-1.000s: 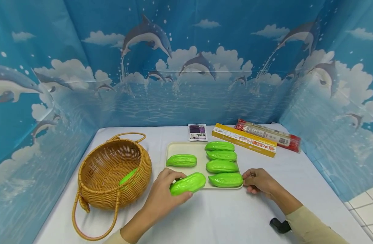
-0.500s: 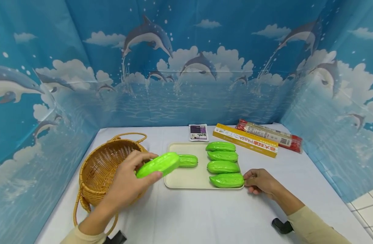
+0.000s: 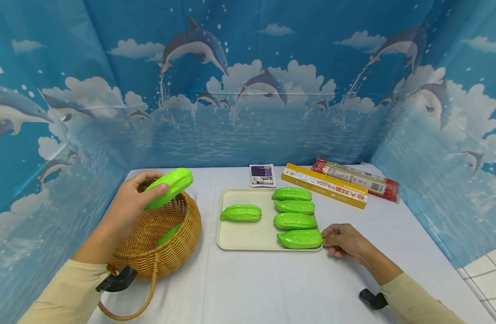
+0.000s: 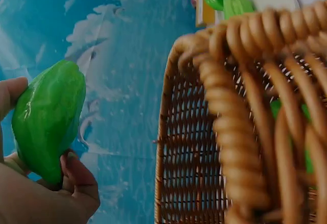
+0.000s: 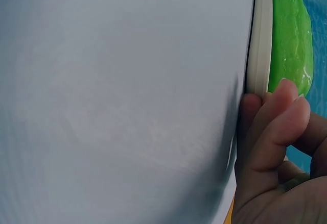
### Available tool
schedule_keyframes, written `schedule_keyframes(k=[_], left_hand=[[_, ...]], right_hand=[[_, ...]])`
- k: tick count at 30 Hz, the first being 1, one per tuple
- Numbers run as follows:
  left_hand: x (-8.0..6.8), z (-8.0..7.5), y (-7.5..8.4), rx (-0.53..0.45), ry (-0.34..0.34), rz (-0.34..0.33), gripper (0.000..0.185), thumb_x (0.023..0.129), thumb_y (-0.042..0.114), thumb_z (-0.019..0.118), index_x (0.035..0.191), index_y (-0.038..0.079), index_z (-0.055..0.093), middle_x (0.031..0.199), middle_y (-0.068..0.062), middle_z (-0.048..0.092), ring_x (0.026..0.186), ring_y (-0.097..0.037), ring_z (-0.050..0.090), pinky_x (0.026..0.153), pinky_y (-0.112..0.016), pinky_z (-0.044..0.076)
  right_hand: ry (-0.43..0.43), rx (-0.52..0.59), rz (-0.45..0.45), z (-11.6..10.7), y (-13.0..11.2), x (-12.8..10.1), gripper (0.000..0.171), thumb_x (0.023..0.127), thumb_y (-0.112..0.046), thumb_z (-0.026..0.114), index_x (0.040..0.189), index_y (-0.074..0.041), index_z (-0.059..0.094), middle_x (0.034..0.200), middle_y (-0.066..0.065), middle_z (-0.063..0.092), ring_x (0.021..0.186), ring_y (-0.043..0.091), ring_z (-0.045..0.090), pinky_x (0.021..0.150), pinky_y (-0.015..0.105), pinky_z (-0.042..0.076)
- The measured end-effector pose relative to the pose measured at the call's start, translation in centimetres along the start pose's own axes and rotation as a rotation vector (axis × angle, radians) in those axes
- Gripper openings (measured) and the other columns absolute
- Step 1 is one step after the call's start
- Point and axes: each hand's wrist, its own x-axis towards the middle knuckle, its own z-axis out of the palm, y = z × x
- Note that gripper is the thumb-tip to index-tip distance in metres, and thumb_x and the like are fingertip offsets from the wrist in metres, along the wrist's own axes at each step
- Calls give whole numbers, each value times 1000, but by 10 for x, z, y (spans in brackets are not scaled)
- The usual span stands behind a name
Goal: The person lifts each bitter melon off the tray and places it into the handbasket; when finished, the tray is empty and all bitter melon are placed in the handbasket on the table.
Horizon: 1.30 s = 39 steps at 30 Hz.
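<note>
My left hand grips a green bitter melon above the far left part of the wicker basket. In the left wrist view the melon sits between thumb and fingers, beside the basket. Part of another bitter melon shows inside the basket. On the cream tray, several bitter melons form a column at the right, and one bitter melon lies alone at the left. My right hand pinches the tray's near right corner, close to the nearest melon.
Behind the tray lie a small purple-and-white packet, a yellow pasta box and a red-ended clear package. The basket's handle droops onto the white tablecloth. A dolphin-print curtain encloses the back and sides.
My left hand has carried the bitter melon from over the tray's near left corner leftward and away, to above the basket. My right hand stays at the tray's corner.
</note>
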Motion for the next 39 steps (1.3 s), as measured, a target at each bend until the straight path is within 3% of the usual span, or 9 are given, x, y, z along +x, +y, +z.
schedule_keyframes(k=[7,12,17,21,28,32,39], left_hand=[[24,-26,-11,-9,-28,-51,52,101,42,62,139,8,51,127,-5,48,102,-17,53,79,-29,53],[41,-46,-14,66,-130,-79,57,102,45,59,143,7,46,129,-12,49,102,-20,54,80,-33,53],[49,-61,-22,174,-237,-85,62,103,49,56,152,15,40,135,-20,48,106,-30,55,82,-42,52],[53,-70,-29,217,-313,-89,60,105,47,53,154,15,40,134,-23,49,100,-30,56,77,-42,53],[61,-77,-36,236,-512,-155,59,105,38,57,151,6,39,134,-23,54,104,-27,63,81,-44,56],[65,-76,-41,249,-618,-201,55,105,35,58,147,3,42,135,-20,50,106,-28,58,84,-44,54],[75,-67,-45,337,-713,-218,56,106,39,54,150,7,45,155,-22,38,135,-38,46,97,-49,51]], right_hand=[[5,-1,-4,0,0,0,31,96,-8,65,122,6,55,67,6,63,53,10,55,49,23,48],[5,3,-3,0,1,0,32,96,-9,65,122,6,54,67,5,63,53,10,56,49,22,48],[3,3,-7,-1,1,-1,32,96,-8,65,122,7,55,67,5,63,53,10,55,49,22,48],[-6,5,-15,-1,0,-1,32,96,-8,65,122,7,55,67,5,64,53,10,55,49,22,48],[-2,3,-15,-2,2,-1,31,96,-9,65,121,6,55,68,5,64,53,10,56,49,22,48],[6,1,-7,0,2,-2,31,96,-9,65,122,6,56,69,6,65,53,10,56,49,22,48],[20,3,7,1,0,-2,28,96,-8,64,120,5,57,69,6,65,52,10,55,49,22,47]])
